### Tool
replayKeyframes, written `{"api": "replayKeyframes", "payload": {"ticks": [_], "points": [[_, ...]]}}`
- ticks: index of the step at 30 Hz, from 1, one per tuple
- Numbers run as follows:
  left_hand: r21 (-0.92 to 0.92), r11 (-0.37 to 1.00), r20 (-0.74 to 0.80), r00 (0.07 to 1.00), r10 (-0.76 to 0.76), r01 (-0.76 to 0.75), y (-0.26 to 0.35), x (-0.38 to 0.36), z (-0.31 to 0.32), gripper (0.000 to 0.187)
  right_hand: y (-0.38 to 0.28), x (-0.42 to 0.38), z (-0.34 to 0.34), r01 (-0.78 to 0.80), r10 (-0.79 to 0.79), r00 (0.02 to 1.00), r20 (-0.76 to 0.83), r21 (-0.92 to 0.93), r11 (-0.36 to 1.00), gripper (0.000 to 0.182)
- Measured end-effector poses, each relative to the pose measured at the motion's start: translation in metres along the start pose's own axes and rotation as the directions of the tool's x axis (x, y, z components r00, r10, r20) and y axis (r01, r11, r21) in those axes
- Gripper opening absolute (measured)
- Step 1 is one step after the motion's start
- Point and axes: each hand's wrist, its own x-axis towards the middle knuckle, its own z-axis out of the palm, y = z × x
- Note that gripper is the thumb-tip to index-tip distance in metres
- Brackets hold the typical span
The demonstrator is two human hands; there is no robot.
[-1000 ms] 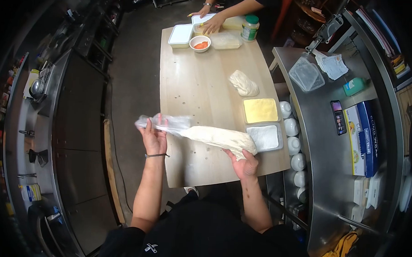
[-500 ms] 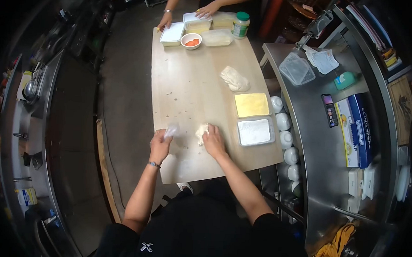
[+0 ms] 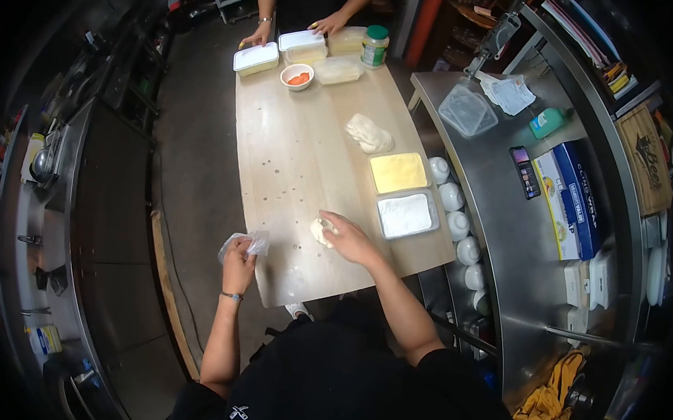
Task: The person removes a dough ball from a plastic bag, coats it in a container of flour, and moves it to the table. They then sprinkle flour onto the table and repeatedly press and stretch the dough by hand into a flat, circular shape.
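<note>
My left hand (image 3: 239,260) is closed on a crumpled clear plastic bag (image 3: 257,242) at the table's left edge. My right hand (image 3: 344,237) curves over a small lump of pale dough (image 3: 321,231) on the wooden table (image 3: 289,272), with its fingers against the dough. Farther up the table sits a larger dough piece (image 3: 370,134). Below that stand a container of yellow contents (image 3: 399,173) and a container of white powder (image 3: 407,215), side by side near the right edge.
A co-worker's hands (image 3: 330,23) touch lidded containers (image 3: 256,58) at the far end, near a bowl with orange contents (image 3: 297,77) and a green-lidded jar (image 3: 374,48). On the right, a steel counter (image 3: 500,240) holds a phone (image 3: 524,172) and a cling wrap box (image 3: 575,199).
My left hand has moved left and down with the plastic bag, which now spreads wider. My right hand has shifted slightly on the small dough. The whole view has also shifted a little.
</note>
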Motion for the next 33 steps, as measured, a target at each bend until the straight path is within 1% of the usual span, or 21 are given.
{"api": "replayKeyframes", "payload": {"ticks": [3,5,6,7,9,11,12,13,14,15,16,17,18,19,20,22,24,27,30,32,33], "points": [[-0.087,0.991,-0.001,0.995,0.102,-0.102,-0.007,0.003,-0.002,0.026,-0.07,-0.018,-0.032,0.064,-0.066,0.998,0.0,-0.253,0.965,0.048],[-0.196,0.959,-0.007,0.978,0.209,-0.206,0.001,0.006,0.004,0.026,-0.071,-0.024,-0.034,0.212,-0.211,0.977,0.015,-0.01,0.977,0.062],[-0.688,0.72,0.116,0.993,-0.016,0.092,0.03,0.003,-0.003,0.025,-0.061,-0.025,-0.025,0.272,-0.274,0.962,0.005,0.083,0.959,0.066],[-0.904,0.206,0.354,0.926,-0.131,0.375,0.056,0.002,-0.004,0.025,-0.049,-0.029,-0.012,0.265,-0.279,0.957,0.073,0.159,0.951,0.069],[-0.92,0.111,0.373,0.926,-0.052,0.377,0.078,0.002,0.016,0.026,-0.037,-0.044,0.012,0.27,-0.298,0.953,0.043,0.322,0.908,0.063],[-0.89,0.329,0.333,0.943,-0.009,0.317,0.084,0.002,0.045,0.025,-0.023,-0.052,0.004,0.3,-0.296,0.952,-0.07,0.391,0.87,0.054],[-0.764,0.594,0.355,0.933,0.06,0.253,0.085,0.002,0.056,0.025,-0.012,-0.052,-0.007,0.108,-0.11,0.993,-0.031,0.568,0.816,0.043],[-0.764,0.594,0.364,0.929,0.073,0.253,0.084,-0.001,0.069,0.025,-0.007,-0.053,-0.018,-0.079,0.062,0.997,0.05,0.719,0.69,0.033],[-0.696,0.702,0.408,0.888,0.213,0.151,0.082,-0.005,0.083,0.025,-0.001,-0.051,-0.035,0.084,0.063,0.984,-0.167,0.744,0.663,0.019],[-0.622,0.783,0.461,0.821,0.336,0.028,0.085,-0.007,0.092,0.026,0.003,-0.051,-0.07,0.016,0.141,0.978,-0.151,0.737,0.676,0.015],[-0.696,0.7,0.502,0.805,0.315,0.159,0.108,-0.013,0.088,0.03,0.024,-0.048,-0.1,0.087,0.149,0.929,-0.338,0.592,0.801,0.015],[-0.696,0.7,0.501,0.806,0.316,0.158,0.109,-0.013,0.091,0.03,0.01,-0.052,-0.135,0.191,0.101,0.789,-0.607,0.398,0.897,0.017],[-0.636,0.767,0.504,0.798,0.329,0.085,0.108,-0.013,0.094,0.032,0.04,-0.042,-0.17,0.281,-0.142,0.665,-0.733,0.07,0.957,0.021],[-0.567,0.823,0.51,0.791,0.339,0.013,0.107,-0.012,0.098,0.033,0.026,-0.044,-0.203,0.185,-0.138,0.588,-0.797,-0.034,0.982,0.026],[-0.486,0.868,0.46,0.816,0.35,-0.099,0.103,-0.009,0.103,0.031,0.047,-0.038,-0.233,0.092,-0.147,0.576,-0.804,-0.115,0.989,0.032],[-0.415,0.907,0.442,0.857,0.264,-0.065,0.104,-0.006,0.101,0.029,0.072,-0.027,-0.272,0.004,-0.159,0.573,-0.804,-0.191,0.982,0.038],[-0.317,0.948,0.406,0.902,0.149,-0.013,0.101,-0.004,0.102,0.025,0.077,-0.02,-0.291,-0.525,0.003,0.684,-0.73,-0.488,0.697,0.062],[-0.2,0.972,0.3,0.937,0.179,-0.122,0.091,-0.003,0.104,0.025,0.074,-0.022,-0.304,-0.584,0.115,0.708,-0.697,-0.486,0.65,0.08],[-0.132,0.989,0.19,0.977,0.098,-0.073,0.076,0.0,0.108,0.032,0.095,-0.021,-0.307,-0.432,-0.118,0.524,-0.844,-0.383,0.817,0.074],[-0.077,0.997,0.087,0.996,0.032,-0.026,0.052,0.002,0.117,0.041,0.084,-0.023,-0.314,-0.523,0.222,0.649,-0.728,-0.214,0.825,0.061],[-0.062,0.998,0.064,0.998,0.001,0.003,0.037,0.003,0.124,0.046,0.107,-0.023,-0.316,-0.5,0.178,0.71,-0.682,-0.309,0.809,0.058]]}}
